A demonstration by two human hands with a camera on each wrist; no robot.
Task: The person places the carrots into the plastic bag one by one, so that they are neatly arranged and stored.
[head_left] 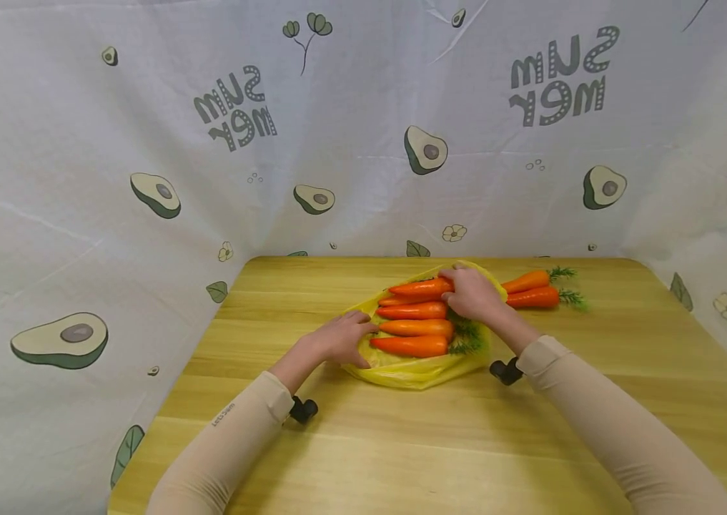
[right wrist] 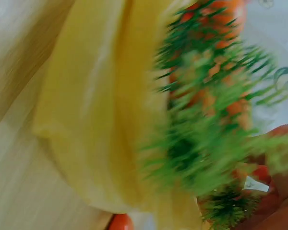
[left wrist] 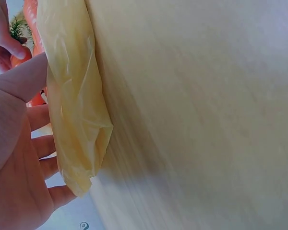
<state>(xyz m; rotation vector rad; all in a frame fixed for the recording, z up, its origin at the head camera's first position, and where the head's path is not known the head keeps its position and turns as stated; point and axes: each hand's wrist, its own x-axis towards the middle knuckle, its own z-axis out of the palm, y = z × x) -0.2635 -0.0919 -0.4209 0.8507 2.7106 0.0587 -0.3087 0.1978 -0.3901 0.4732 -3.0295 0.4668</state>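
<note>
Several orange carrots (head_left: 413, 328) with green feathery tops lie side by side in a spread yellow plastic bag (head_left: 395, 377). At the bag's left side, my left hand (head_left: 342, 337) has its fingers spread near the carrots' tips. The left wrist view shows the thumb and fingers of this hand (left wrist: 19, 158) reaching behind the bag's edge. My right hand (head_left: 471, 292) grips the farthest carrot (head_left: 424, 287) by its thick end, over the bag. In the right wrist view, green carrot leaves (right wrist: 201, 124) partly cover the right hand (right wrist: 273, 191).
Two more carrots (head_left: 532, 297) lie on the wooden table (head_left: 389, 443), right of the bag and partly behind its edge. A white curtain (head_left: 363, 129) with avocado prints hangs behind the table and along its sides.
</note>
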